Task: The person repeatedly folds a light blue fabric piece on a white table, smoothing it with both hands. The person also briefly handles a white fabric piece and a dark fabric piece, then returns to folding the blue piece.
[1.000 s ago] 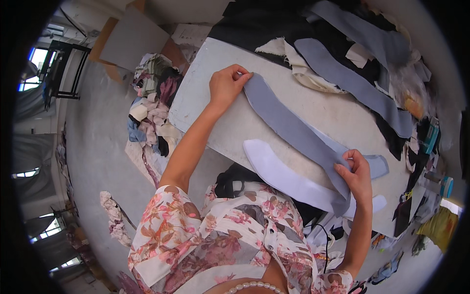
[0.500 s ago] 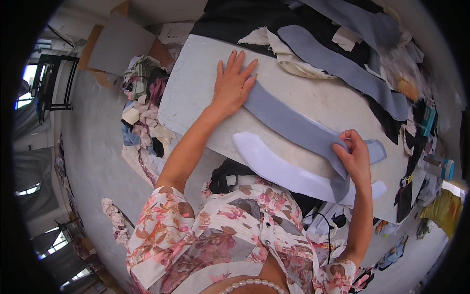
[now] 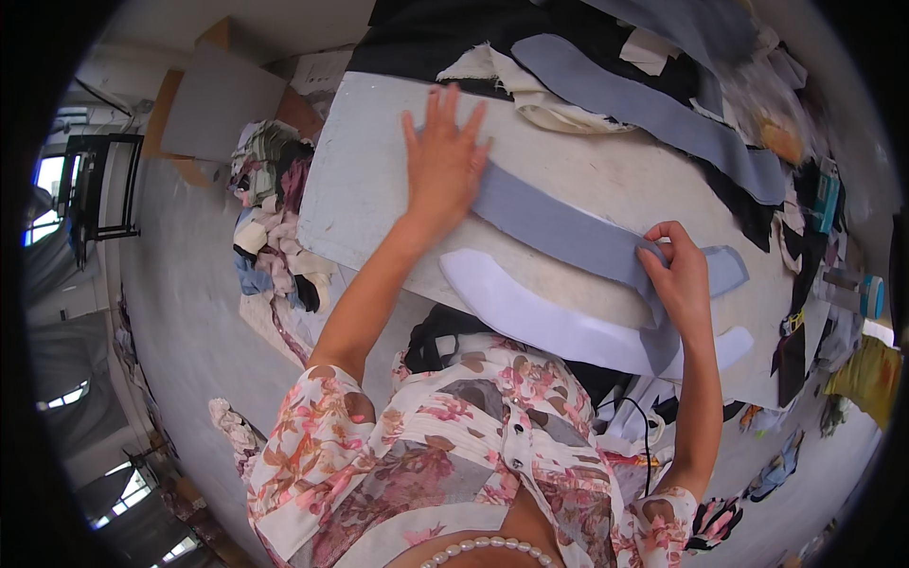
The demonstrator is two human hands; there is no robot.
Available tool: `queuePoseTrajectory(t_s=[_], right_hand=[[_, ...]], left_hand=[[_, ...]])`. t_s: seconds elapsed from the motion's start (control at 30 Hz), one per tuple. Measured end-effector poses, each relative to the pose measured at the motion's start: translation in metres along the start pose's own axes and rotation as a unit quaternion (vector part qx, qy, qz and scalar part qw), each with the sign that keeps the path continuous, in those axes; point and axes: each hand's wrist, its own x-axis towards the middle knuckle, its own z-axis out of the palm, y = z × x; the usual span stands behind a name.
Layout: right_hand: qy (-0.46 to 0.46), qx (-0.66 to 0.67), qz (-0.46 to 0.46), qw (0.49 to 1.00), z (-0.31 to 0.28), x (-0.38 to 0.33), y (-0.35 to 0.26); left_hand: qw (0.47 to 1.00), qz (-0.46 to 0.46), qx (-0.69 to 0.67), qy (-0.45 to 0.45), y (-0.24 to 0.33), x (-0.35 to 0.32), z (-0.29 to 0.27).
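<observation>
A curved blue-grey fabric strip [image 3: 559, 234], shaped like a collar piece, lies across the pale board on the table. My left hand [image 3: 443, 175] is over its left end, fingers spread and slightly blurred. Toward the strip's right end, my right hand [image 3: 677, 275] pinches its edge between thumb and bent fingers, and the cloth there is folded over. A lighter blue end [image 3: 727, 271] shows beyond that hand. Closer to my body, a white curved piece [image 3: 511, 308] lies on the board, its right part passing beneath the folded cloth and my right forearm.
Another blue-grey strip [image 3: 653, 109] rests at the far side on black cloth [image 3: 417, 38] and a cream scrap [image 3: 559, 112]. Piled fabric bundles [image 3: 275, 227] stand to the left of the board [image 3: 346, 180]. A blue-capped container [image 3: 871, 296] and cloth scraps are at the right.
The view has shifted slightly, so the board sits a little farther left and up. My left fingers are now blurred by motion. The right hand still pinches the strip.
</observation>
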Motion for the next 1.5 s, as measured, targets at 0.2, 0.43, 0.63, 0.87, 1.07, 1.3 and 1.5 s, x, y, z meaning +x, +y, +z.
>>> queuePoseTrajectory(t_s=[0.2,0.43,0.63,0.87,1.07,1.3,1.5], right_hand=[[0.004,-0.013,-0.010,1.000,-0.001,0.000,0.003],[0.018,-0.017,0.001,1.000,-0.028,-0.010,0.012],[0.072,-0.075,-0.031,0.994,-0.016,-0.005,0.023],[0.084,-0.094,-0.049,0.991,-0.012,-0.004,0.021],[0.048,-0.066,-0.031,0.996,-0.028,-0.007,0.023],[0.056,0.057,0.016,0.997,-0.091,-0.031,0.061],[0.143,-0.005,0.003,0.990,-0.082,-0.013,0.065]], left_hand=[[0.972,0.151,-0.089,-0.156,0.069,-0.004,0.007],[0.968,0.158,-0.086,-0.173,0.072,-0.003,0.007],[0.968,0.161,-0.079,-0.173,0.071,-0.005,0.008],[0.963,0.198,-0.048,-0.175,0.110,0.003,0.004],[0.940,0.249,-0.161,-0.168,0.164,0.003,0.033],[0.941,0.249,-0.145,-0.175,0.159,0.002,0.029],[0.938,0.257,-0.140,-0.183,0.160,0.004,0.026]])
